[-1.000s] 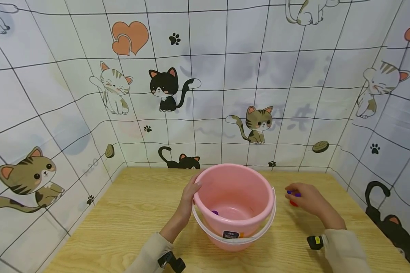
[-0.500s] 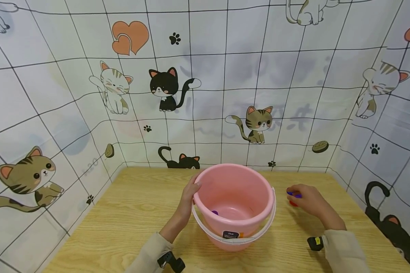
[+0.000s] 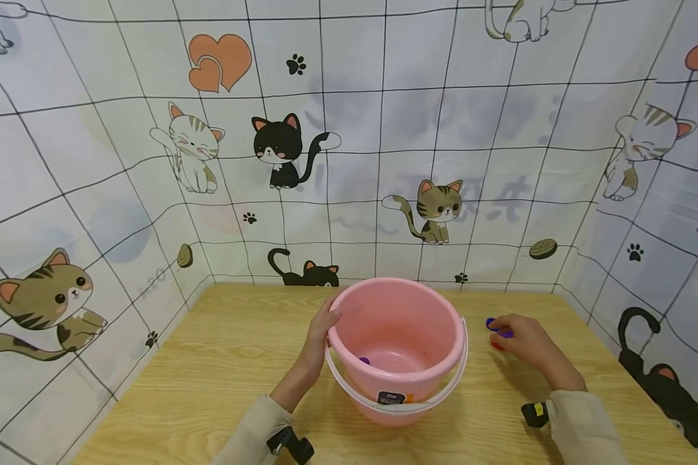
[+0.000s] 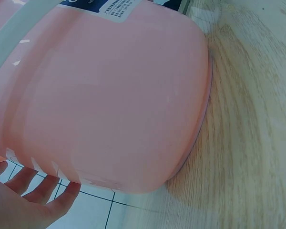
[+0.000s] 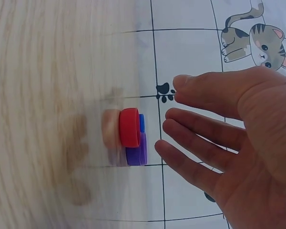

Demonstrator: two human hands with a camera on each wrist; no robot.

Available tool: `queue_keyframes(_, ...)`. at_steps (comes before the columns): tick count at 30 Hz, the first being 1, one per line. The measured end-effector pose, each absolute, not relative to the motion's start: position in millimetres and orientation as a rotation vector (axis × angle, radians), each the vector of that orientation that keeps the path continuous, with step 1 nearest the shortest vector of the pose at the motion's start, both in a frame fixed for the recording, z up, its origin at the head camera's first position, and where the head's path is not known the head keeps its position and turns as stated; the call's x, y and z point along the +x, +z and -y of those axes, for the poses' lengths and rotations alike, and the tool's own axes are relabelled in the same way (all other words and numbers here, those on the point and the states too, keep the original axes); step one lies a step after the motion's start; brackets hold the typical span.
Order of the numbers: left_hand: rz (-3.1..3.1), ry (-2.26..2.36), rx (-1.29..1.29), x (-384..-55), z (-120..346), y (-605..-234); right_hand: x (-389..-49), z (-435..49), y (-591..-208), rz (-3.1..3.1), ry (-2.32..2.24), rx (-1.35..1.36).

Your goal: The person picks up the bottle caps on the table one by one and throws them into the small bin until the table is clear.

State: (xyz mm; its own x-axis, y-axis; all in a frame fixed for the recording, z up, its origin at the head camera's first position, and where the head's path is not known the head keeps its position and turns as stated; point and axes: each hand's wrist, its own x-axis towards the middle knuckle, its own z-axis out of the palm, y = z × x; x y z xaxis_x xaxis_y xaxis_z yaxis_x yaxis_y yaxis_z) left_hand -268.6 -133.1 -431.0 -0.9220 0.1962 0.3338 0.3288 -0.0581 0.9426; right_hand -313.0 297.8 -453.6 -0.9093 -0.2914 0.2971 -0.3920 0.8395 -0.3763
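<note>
A pink bucket (image 3: 395, 310) with a white handle stands on the table. My left hand (image 3: 317, 336) holds its left side, the thumb over the rim. In the left wrist view, fingertips (image 4: 66, 191) touch the outer wall. My right hand (image 3: 523, 339) is spread beside a small group of caps to the bucket's right. In the right wrist view, a red cap (image 5: 129, 127), a purple cap (image 5: 137, 149) and a partly hidden blue cap (image 5: 142, 122) lie together, apart from my fingers. Inside the bucket, a small purple piece (image 3: 364, 361) shows, mostly hidden by the near rim.
The wood-grain table (image 3: 238, 361) extends around the bucket. A white grid-patterned wall covering (image 3: 355, 194) with cartoon cats rises behind it and on both sides.
Slightly more of the blue cap shows past my right hand's fingers in the head view. My left hand stays on the bucket, and the view shifts slightly.
</note>
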Motion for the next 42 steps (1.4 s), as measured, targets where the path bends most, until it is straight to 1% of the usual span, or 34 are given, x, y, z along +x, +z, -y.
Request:
queue_keyframes(18,2.076,-2.142,-0.623,-268.7,132.9,-427.8,-317.8,-304.0,-462.4,2.787,0.616,0.534)
queue_keyframes(35,2.102,-2.120,-0.604,-267.2,134.1,-430.2,-316.9,-304.2,-470.6,2.838,0.641,0.520)
queue_keyframes(42,2.090,-2.138,-0.605,-268.2,133.2,-430.6,-317.3,-306.0,-471.2,2.825,0.618,0.479)
